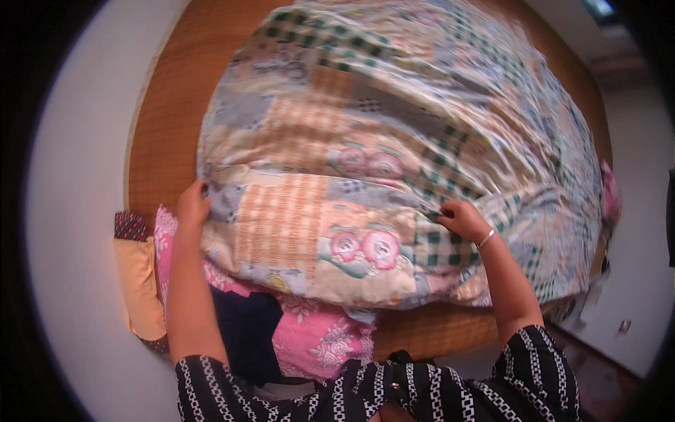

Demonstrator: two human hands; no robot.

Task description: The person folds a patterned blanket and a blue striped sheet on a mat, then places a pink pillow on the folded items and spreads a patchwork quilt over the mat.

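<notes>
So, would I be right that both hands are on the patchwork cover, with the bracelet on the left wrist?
Not quite: the head view shows the bracelet on the right wrist. The left hand and right hand are both on the patchwork cover.

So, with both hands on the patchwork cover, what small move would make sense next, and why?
Perhaps a gentle sideways pull, the left hand and right hand easing apart: both seem to pinch the patchwork cover, and it lies wrinkled beyond the right hand, so light tension might flatten it.
</notes>
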